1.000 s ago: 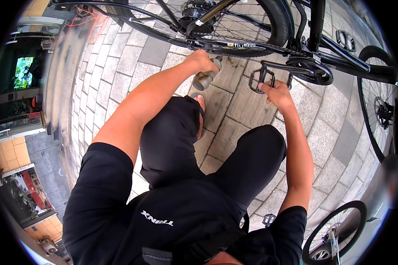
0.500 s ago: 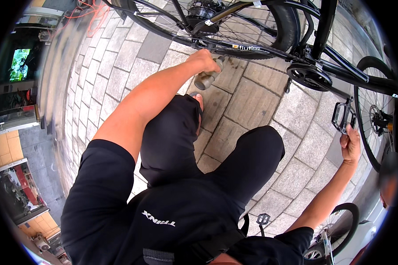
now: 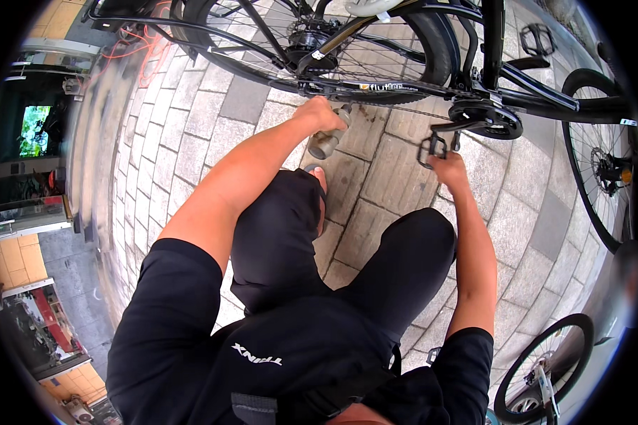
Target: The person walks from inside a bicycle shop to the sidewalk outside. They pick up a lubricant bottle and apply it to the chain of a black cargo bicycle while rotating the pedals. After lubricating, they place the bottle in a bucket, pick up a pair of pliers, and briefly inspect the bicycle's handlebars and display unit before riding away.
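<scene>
My left hand [image 3: 316, 114] is closed around a grimy grey-brown bottle [image 3: 323, 145]. Its narrow end points up toward the lower side of the black bicycle's chain [image 3: 404, 110], by the rear wheel [image 3: 443, 53]. I cannot tell whether the two touch. My right hand [image 3: 449, 172] has its fingers closed on a black pedal [image 3: 431, 150]. The pedal's crank arm [image 3: 446, 127] points left from the chainring [image 3: 502, 120]. The other pedal [image 3: 537, 40] stands at the upper right. My fingertips on both sides are partly hidden.
Paving slabs [image 3: 404, 170] lie under the bicycle, with dark stains near the bottle. My knees stand just behind my hands. A front wheel [image 3: 588, 163] is at the right, and another bicycle's wheel [image 3: 546, 368] at the lower right. An orange cable [image 3: 149, 53] lies at the upper left.
My right hand has carried the pedal round from the far right to the left, turning the crank. My left hand stays near the chain with the bottle, slightly lower in view.
</scene>
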{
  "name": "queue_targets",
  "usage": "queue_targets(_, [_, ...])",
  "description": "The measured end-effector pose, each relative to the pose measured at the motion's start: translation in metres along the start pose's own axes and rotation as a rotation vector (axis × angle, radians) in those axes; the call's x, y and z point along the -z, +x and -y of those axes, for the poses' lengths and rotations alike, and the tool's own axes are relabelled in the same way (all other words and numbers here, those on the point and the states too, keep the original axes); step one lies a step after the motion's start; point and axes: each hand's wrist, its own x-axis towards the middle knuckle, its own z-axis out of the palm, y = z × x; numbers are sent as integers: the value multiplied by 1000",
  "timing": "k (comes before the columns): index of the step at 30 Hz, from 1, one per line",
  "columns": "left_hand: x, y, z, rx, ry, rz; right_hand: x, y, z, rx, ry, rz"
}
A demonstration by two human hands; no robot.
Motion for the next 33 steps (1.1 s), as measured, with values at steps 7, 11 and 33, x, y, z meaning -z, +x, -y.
queue_targets(7, [4, -10, 5, 54, 3, 7, 201, -39, -77, -351, 47, -179])
queue_targets(11, [4, -6, 0, 43, -21, 28, 304, -99, -33, -237, 582, -110])
queue_targets(33, [-5, 3, 1, -37, -8, -31, 201, -40, -92, -289, -52, -228])
